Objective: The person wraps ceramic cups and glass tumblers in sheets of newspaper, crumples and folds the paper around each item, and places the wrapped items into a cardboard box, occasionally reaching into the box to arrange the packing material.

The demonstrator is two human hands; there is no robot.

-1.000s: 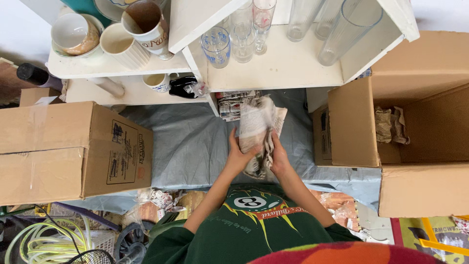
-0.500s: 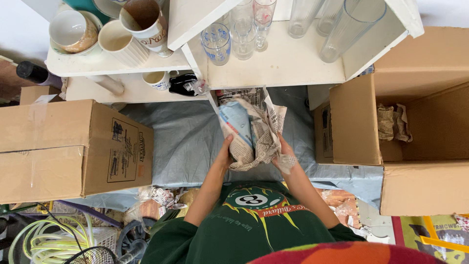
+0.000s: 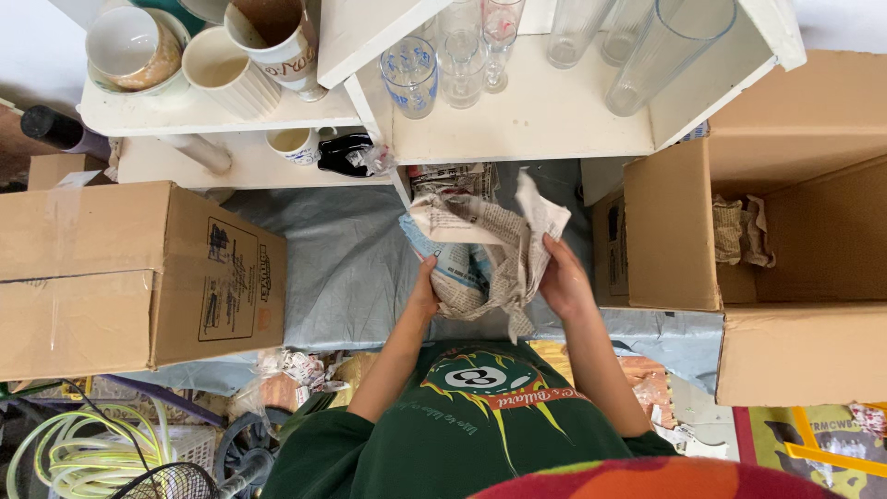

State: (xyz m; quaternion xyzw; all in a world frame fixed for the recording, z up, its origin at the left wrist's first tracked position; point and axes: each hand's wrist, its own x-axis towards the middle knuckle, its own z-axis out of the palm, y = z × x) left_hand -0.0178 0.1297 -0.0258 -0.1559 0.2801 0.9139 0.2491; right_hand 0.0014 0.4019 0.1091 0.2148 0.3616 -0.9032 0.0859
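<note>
A crumpled sheet of newspaper [image 3: 485, 249] is bundled around something I cannot make out. My left hand [image 3: 424, 294] cups the bundle from below on its left side. My right hand [image 3: 564, 277] grips the paper's right edge and holds it up. The bundle hangs in front of my chest, just below a white shelf [image 3: 517, 139] with several clear glasses [image 3: 411, 74].
A closed cardboard box [image 3: 139, 277] sits to the left. An open cardboard box [image 3: 785, 231] with crumpled paper inside stands to the right. Several mugs [image 3: 222, 65] stand on the upper-left shelf. Grey sheeting [image 3: 351, 268] covers the floor; a hose coil [image 3: 83, 453] lies at lower left.
The newspaper has opened wider around the bundle. My hands have spread apart, the right one moving out to the paper's right edge.
</note>
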